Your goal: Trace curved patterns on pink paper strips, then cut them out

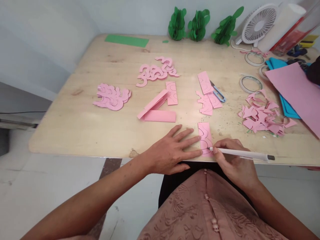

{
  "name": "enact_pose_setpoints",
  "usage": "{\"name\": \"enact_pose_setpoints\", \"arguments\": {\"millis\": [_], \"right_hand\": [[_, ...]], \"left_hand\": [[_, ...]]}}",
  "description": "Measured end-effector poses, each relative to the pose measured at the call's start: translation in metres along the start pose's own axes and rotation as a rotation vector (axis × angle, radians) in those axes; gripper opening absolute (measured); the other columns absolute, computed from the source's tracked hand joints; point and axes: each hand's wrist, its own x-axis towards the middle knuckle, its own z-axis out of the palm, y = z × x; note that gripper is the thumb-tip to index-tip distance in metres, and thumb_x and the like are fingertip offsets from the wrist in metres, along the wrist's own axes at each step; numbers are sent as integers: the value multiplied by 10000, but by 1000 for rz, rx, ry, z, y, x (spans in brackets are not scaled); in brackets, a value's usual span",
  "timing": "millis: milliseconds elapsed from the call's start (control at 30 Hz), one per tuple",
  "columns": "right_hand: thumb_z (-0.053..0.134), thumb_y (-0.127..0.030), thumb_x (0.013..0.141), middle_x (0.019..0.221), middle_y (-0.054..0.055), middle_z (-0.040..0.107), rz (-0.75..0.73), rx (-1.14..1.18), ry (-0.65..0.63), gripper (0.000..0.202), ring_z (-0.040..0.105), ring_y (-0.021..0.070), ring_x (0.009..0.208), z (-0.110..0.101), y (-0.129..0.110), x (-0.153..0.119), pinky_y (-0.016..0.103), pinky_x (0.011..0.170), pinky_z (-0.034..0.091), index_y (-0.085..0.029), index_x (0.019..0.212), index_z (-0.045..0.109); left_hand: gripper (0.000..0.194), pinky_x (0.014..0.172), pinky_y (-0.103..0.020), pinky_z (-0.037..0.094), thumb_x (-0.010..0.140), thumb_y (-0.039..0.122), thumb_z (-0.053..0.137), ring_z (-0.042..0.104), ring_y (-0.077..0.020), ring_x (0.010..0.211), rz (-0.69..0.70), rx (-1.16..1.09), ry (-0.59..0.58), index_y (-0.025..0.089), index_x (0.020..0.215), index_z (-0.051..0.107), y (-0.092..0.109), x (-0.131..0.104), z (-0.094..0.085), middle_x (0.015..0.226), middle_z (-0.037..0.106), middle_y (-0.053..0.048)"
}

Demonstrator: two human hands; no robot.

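A pink paper strip (204, 133) with dark curved lines drawn on it lies at the table's front edge. My left hand (172, 150) rests flat beside it, fingers spread, two fingertips touching the strip's left edge. In my right hand (233, 163) is a white pen (245, 154), gripped near its point, and the tip meets the lower part of the strip. Further in are folded pink strips (160, 115), a marked pink piece (171, 93), and more marked pieces (205, 82) beside blue-handled thread snips (218, 92).
Curved pink cutouts (112, 96) form a pile at left, with looser ones (155, 72) behind. Pink scraps (262, 115), tape rolls (250, 84) and pink sheet (297, 93) lie at right. Green paper figures (177, 25) and a white fan (260, 24) stand along the wall.
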Motion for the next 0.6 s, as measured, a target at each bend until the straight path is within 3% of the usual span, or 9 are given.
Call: {"name": "enact_pose_setpoints", "arguments": {"millis": [600], "right_hand": [[506,-243,843,708,8,670,11,59,-41,134,609,196,709,10,-9,-1,353,709,444,-229,739,590]], "left_hand": [[456,1118,-590,164,909,434,485,260,-336,1396,3,8,8,320,1350,473,0,0,-1,1494,369,-61]]}}
